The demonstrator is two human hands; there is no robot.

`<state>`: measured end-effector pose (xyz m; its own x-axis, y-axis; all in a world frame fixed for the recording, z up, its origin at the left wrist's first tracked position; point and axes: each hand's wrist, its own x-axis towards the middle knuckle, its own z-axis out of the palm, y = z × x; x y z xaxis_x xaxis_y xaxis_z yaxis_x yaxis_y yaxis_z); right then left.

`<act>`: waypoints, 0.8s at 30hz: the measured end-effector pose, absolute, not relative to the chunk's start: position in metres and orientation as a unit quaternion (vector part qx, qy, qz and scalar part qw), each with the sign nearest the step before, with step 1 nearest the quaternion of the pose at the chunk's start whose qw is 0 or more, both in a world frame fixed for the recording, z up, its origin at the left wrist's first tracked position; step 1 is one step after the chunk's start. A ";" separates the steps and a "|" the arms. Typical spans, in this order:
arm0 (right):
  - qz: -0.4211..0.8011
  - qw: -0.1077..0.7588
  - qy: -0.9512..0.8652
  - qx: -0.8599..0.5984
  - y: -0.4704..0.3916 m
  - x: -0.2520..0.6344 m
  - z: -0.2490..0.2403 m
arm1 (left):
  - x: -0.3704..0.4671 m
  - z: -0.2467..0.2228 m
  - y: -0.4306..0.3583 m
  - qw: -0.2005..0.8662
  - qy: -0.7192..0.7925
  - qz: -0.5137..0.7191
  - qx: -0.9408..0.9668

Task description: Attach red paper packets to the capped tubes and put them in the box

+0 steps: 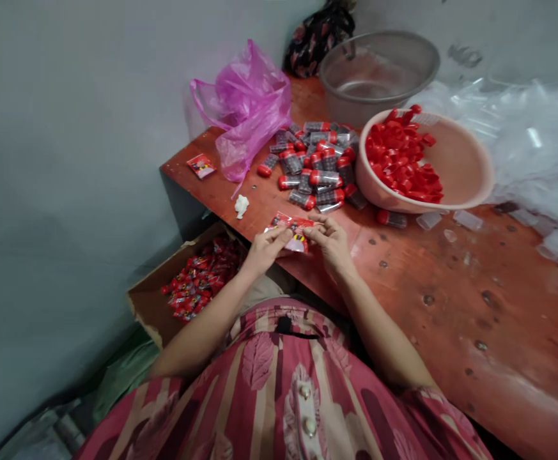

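A printed red plastic packet [298, 241] is stretched between both hands at the near edge of the table. My left hand [268, 250] pinches its left side with thumb and fingers. On the right, my right hand [330, 241] grips the upper right part of the same packet. Whether anything is inside the packet, I cannot tell. Just beyond lies a heap of small clear tubes [325, 179] with red caps and dark contents. Another red packet [201, 166] rests flat near the table's left corner.
A pink bowl [470, 163] holds red plastic caps [401, 156]. Behind it stands a grey basin [379, 96]. Clear plastic pieces [537, 140] pile up at right. A pink bag [252, 96] and white scrap [241, 206] lie left. Below, a cardboard box [147, 300] contains filled red packets [202, 278].
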<state>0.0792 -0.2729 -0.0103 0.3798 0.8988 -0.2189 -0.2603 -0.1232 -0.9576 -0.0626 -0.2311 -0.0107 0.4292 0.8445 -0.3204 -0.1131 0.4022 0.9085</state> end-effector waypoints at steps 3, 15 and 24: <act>0.481 0.530 -0.349 -0.606 -0.278 0.092 -0.008 | -0.060 -0.015 -0.229 0.769 0.409 0.256 0.420; -0.065 0.012 -0.471 -0.879 -0.326 0.237 -0.012 | -0.052 -0.018 -0.236 0.811 0.459 0.282 0.228; -0.023 0.117 -0.528 -0.841 -0.330 0.225 -0.011 | -0.044 -0.004 -0.236 0.815 0.467 0.324 0.111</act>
